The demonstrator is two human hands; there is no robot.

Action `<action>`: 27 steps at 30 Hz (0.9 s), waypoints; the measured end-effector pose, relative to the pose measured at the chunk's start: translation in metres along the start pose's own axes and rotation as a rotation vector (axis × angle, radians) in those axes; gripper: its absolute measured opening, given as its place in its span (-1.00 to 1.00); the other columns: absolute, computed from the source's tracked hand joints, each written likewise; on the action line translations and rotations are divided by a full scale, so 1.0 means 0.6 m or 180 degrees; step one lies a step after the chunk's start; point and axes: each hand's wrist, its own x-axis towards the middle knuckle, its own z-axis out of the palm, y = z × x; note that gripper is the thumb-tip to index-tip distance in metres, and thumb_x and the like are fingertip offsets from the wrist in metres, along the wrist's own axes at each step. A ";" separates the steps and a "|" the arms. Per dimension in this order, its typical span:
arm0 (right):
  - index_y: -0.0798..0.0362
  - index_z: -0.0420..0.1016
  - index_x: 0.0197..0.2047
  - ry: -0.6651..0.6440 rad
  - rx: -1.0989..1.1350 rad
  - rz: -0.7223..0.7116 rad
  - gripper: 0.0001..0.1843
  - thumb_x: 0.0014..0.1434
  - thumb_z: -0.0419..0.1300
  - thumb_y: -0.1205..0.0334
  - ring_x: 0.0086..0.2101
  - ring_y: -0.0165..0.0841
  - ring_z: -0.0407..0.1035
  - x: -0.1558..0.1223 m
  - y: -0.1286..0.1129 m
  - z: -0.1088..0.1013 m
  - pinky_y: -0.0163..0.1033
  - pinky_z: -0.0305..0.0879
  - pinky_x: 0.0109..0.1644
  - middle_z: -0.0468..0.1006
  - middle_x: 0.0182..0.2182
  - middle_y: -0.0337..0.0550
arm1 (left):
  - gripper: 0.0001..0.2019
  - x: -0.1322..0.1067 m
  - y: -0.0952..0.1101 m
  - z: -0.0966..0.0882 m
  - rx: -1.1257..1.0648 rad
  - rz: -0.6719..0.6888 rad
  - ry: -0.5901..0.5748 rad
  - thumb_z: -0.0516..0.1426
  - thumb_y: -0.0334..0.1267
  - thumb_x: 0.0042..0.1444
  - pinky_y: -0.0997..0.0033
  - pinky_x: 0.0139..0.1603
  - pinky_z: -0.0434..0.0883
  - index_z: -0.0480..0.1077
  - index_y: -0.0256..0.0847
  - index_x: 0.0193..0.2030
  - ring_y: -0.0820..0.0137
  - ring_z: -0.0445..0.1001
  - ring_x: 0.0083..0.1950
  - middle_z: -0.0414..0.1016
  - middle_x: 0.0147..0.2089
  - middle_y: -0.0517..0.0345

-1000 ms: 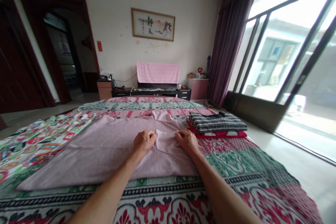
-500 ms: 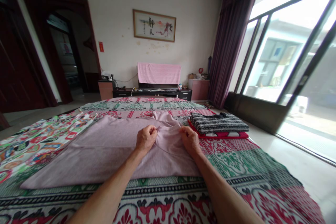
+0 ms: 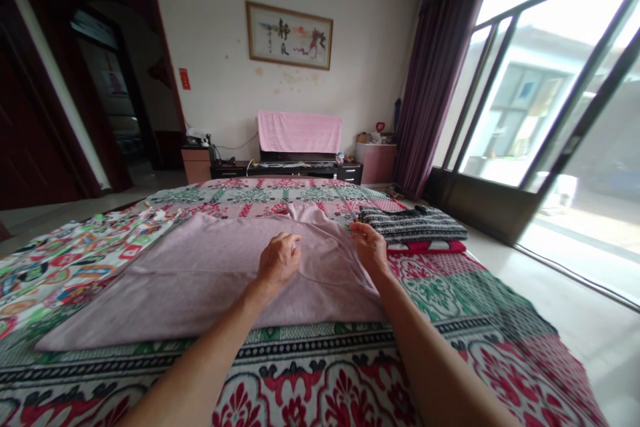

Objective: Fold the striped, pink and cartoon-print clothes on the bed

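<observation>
A pale pink garment (image 3: pixel 200 273) lies spread flat on a bed with a red, green and white patterned cover (image 3: pixel 450 307). My left hand (image 3: pixel 277 259) rests on the garment near its middle, fingers curled and pinching the cloth. To the right, my right hand (image 3: pixel 369 245) grips the garment's right edge with closed fingers. Both forearms reach in from the bottom of the view.
A folded grey striped garment on a red one (image 3: pixel 413 230) sits at the bed's right edge. Colourful printed cloth (image 3: pixel 65 260) lies on the left. Beyond the bed stand a low cabinet with a pink towel (image 3: pixel 299 132), a doorway on the left and big windows on the right.
Both hands have moved forward and apart along the pink garment. The right hand went toward the right edge near the folded stack, and the bunched fold between the hands has flattened.
</observation>
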 end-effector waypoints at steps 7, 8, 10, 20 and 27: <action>0.16 0.55 -0.30 -0.1666 -0.0330 0.0660 -0.73 -0.05 0.07 0.41 -0.56 -0.48 0.40 0.002 -0.031 -0.040 -0.46 0.27 -0.51 0.57 -0.47 -0.17 | -0.53 -0.013 0.026 0.008 0.0203 0.1099 -0.0837 -0.02 -0.02 0.18 0.12 0.27 0.15 0.32 -0.20 0.16 0.18 0.16 0.29 0.27 0.25 -0.03; 0.16 0.55 -0.34 -0.1891 -0.0458 0.0670 -0.77 -0.07 0.10 0.41 -0.58 -0.48 0.38 0.000 -0.033 -0.044 -0.46 0.26 -0.53 0.56 -0.51 -0.16 | -0.48 -0.018 0.025 0.012 0.0239 0.1016 -0.1027 -0.06 0.05 0.19 0.05 0.28 0.13 0.29 -0.18 0.19 0.16 0.12 0.32 0.22 0.28 -0.03; 0.17 0.54 -0.43 -0.2145 -0.0663 0.0619 -0.85 -0.08 0.14 0.39 -0.60 -0.47 0.35 -0.003 -0.037 -0.051 -0.44 0.26 -0.54 0.54 -0.57 -0.14 | -0.38 -0.026 0.019 0.019 0.0281 0.0821 -0.1384 -0.15 0.16 0.19 -0.05 0.29 0.08 0.21 -0.15 0.25 0.12 0.04 0.35 0.12 0.34 0.00; 0.09 0.60 -0.47 -0.2156 -0.1847 -0.0167 -0.82 -0.12 0.19 0.22 -0.50 -0.42 0.38 -0.006 -0.032 -0.037 -0.42 0.14 -0.50 0.53 -0.57 -0.17 | -0.26 -0.035 0.008 0.031 0.0319 0.0658 -0.1633 -0.21 0.26 0.14 -0.12 0.32 -0.02 0.02 -0.13 0.35 0.11 -0.11 0.40 -0.06 0.41 -0.03; 0.14 0.62 -0.42 -0.1945 -0.2046 -0.0136 -0.79 -0.09 0.16 0.29 -0.47 -0.35 0.41 -0.006 -0.035 -0.042 -0.38 0.14 -0.49 0.56 -0.54 -0.07 | -0.23 -0.035 0.008 0.032 0.0221 0.0605 -0.1601 -0.16 0.29 0.10 -0.11 0.31 -0.02 0.04 -0.12 0.34 0.09 -0.10 0.40 -0.05 0.40 -0.04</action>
